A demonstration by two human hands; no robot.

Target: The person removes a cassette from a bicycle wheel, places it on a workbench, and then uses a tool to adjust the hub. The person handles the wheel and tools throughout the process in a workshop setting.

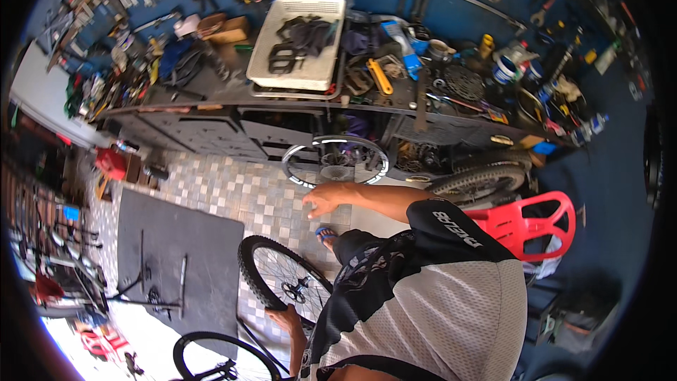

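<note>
- Currently, you have the knobbly-tyred bicycle wheel (296,288) standing on the tiled floor in front of you, just beside the grey mat (204,240) and close to your sandalled foot (324,234).
- Your left hand (284,319) has its fingers closed on the tyre at the wheel's near side, seemingly steadying it.
- Your right hand (323,201) is held out above the floor with loosely bent, parted fingers; it looks empty and apart from the wheel.
- Done, as far as you can see: the tyre sits around its rim, and spokes and hub are in place. Whether it is fully seated or inflated, you cannot tell.
- Not done: the wheel is in no frame or fork, so any fitting would be left for you, in my judgement.
- Also untouched: a second wheel (224,369) near your left forearm, a tyreless rim (384,161) by the cabinets, and a dark tube (183,279) on the mat.
- The tools on the tabletop (402,90), around the cream crate (293,81), are out of your hands.
</note>
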